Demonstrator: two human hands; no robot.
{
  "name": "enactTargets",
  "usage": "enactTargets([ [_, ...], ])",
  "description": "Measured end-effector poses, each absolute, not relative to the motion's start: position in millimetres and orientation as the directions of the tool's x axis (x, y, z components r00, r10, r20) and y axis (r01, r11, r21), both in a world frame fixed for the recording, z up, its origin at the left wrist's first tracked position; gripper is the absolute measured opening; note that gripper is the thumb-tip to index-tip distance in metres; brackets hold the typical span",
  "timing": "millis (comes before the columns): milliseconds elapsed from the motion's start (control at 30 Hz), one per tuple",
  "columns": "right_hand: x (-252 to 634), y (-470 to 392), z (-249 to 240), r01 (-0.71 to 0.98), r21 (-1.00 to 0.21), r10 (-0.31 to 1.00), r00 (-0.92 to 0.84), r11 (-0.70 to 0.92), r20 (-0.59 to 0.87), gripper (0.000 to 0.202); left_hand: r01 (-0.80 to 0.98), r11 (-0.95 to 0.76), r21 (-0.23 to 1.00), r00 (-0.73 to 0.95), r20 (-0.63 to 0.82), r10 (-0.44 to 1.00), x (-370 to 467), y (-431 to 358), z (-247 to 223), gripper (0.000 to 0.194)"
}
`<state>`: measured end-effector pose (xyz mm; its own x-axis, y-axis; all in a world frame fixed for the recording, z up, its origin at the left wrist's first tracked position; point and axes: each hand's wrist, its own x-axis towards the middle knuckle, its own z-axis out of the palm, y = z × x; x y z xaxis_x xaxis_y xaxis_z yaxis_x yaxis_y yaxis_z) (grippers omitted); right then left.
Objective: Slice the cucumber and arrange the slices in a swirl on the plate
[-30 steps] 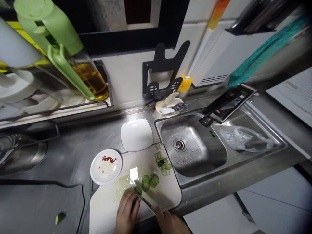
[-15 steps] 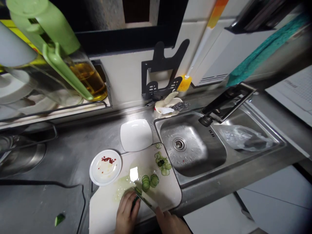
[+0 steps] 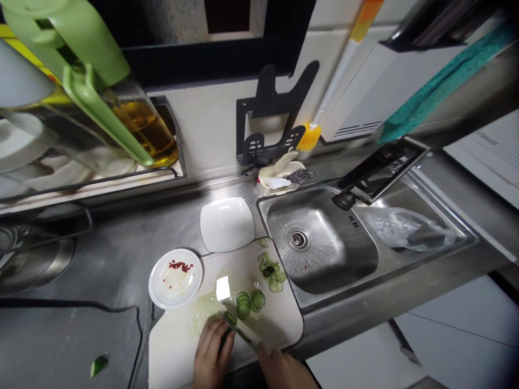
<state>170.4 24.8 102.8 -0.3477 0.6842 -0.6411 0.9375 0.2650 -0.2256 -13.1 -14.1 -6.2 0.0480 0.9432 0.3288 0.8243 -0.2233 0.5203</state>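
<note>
A white cutting board (image 3: pixel 178 346) lies at the bottom centre. On its lower part my left hand (image 3: pixel 211 348) is closed around a dark green cucumber piece (image 3: pixel 226 336), mostly hidden by the fingers. My right hand (image 3: pixel 281 367) grips a knife (image 3: pixel 239 329), whose blade rests against the cucumber's cut end, just right of my left fingertips. Two neat stacks of cucumber slices (image 3: pixel 243 305) sit beyond the blade. More thin slices (image 3: pixel 271 270) are spread near the board's right edge.
Behind the board are a square white plate (image 3: pixel 227 224) and a round plate (image 3: pixel 175 292) with red chilli bits. The sink (image 3: pixel 324 243) is to the right, under a black faucet (image 3: pixel 360 173). A cucumber end (image 3: pixel 98 366) lies far left. An oil bottle (image 3: pixel 141 124) stands upper left.
The knife and my right hand have shifted very slightly left. My left hand stays in place on the cucumber.
</note>
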Motion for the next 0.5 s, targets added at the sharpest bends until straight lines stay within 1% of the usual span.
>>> enactTargets([
  [233,169.0,28.7,100.4,0.931,-0.235,0.646,-0.363,0.279,-0.672,0.044,0.826,-0.222,0.518,0.037,0.342,0.939,-13.2,-13.8,-4.7,0.018],
  [333,168.5,28.0,95.5,0.925,-0.274,0.631,-0.381,0.264,-0.676,0.043,0.819,-0.194,0.540,0.010,0.324,0.946,-12.7,-13.3,-3.3,0.020],
  [500,165.1,28.5,90.7,0.927,-0.274,0.675,-0.375,0.257,-0.635,0.041,0.803,-0.186,0.566,0.013,0.296,0.955,-11.3,-12.5,-2.7,0.019],
])
